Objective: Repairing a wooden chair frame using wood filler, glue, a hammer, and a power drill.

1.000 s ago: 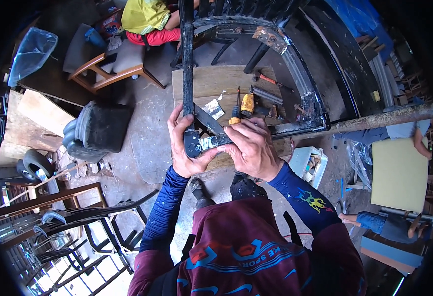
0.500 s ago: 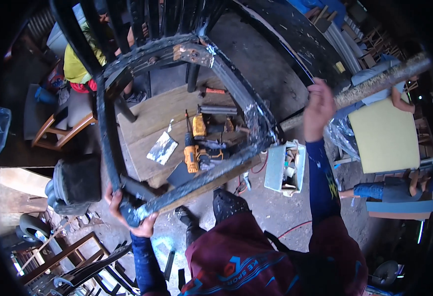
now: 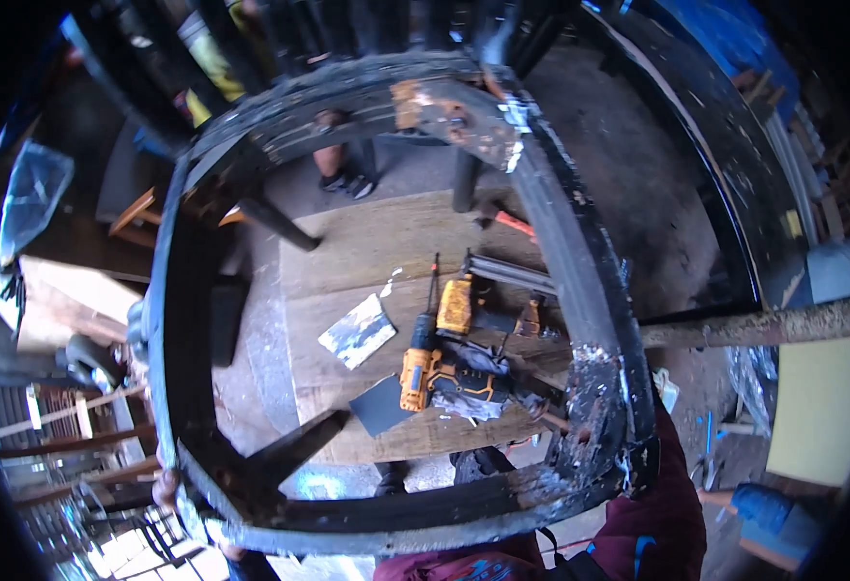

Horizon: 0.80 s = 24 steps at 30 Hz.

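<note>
Black charred wooden chair-seat frame (image 3: 580, 290) raised overhead, exposing underside; left hand (image 3: 166, 489) grasps corner; right hand hidden, grip undeterminable; orange cordless drill (image 3: 420, 363) below.

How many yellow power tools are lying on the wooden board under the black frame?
2. A yellow drill lies near the wooden board's front edge, bit pointing away. A second yellow tool sits just behind it, to the right. The black frame may hide others.
</note>
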Each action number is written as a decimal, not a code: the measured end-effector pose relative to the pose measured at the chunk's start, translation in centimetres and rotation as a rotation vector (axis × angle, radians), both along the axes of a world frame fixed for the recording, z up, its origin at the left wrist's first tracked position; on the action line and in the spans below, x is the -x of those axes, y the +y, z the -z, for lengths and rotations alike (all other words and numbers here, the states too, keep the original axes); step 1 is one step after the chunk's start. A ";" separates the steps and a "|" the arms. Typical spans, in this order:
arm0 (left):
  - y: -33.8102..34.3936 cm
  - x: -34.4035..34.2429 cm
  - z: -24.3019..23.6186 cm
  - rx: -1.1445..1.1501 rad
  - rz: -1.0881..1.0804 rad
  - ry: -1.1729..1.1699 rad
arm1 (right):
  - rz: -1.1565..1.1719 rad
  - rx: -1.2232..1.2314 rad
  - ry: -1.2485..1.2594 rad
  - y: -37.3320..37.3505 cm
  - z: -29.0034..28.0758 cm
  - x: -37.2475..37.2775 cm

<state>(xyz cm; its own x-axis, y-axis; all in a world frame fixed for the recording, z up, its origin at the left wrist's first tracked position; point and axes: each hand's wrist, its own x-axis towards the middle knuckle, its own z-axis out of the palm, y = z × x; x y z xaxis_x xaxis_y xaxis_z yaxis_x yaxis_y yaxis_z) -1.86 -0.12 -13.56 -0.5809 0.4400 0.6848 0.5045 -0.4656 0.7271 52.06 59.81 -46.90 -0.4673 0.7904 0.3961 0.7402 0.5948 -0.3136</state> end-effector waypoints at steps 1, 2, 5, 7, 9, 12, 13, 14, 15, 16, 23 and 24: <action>-2.0 0.4 -1.4 0.035 -0.068 0.073 | -0.083 0.033 0.068 -1.6 0.1 5.0; -4.9 0.3 -2.0 0.428 -0.396 -0.236 | -0.122 0.045 0.093 -4.4 0.2 3.7; -1.5 -1.0 -5.2 0.416 -0.129 -0.038 | -0.220 0.035 0.072 -5.4 -10.6 -5.5; 1.0 -0.9 -6.2 0.232 0.225 -0.005 | -0.213 -0.043 0.027 -6.8 -19.8 -7.2; 0.6 -0.8 -6.9 0.261 0.271 0.025 | 0.374 0.334 -0.062 -17.9 -34.8 3.6; 1.1 0.1 -6.3 0.178 0.302 0.113 | 0.326 0.178 0.302 -28.5 -51.9 5.4; 1.3 -0.3 -6.2 0.172 0.314 0.044 | 0.233 0.033 0.316 -32.1 -55.4 8.0; 1.0 -0.1 -6.3 0.172 0.304 0.070 | 0.179 0.045 0.368 -36.2 -57.7 11.1; 0.8 0.1 -6.5 0.174 0.289 0.095 | 0.120 0.061 0.418 -40.2 -59.5 14.6; 0.7 -0.1 -7.3 0.175 0.279 0.105 | -0.020 -0.070 0.202 -43.8 -60.9 18.3; 1.7 -0.3 -7.3 0.150 0.274 0.170 | -0.446 0.009 -0.090 -55.6 -59.7 30.4; 1.8 -0.2 -7.1 0.152 0.260 0.186 | -0.418 0.034 -0.178 -56.2 -59.4 30.8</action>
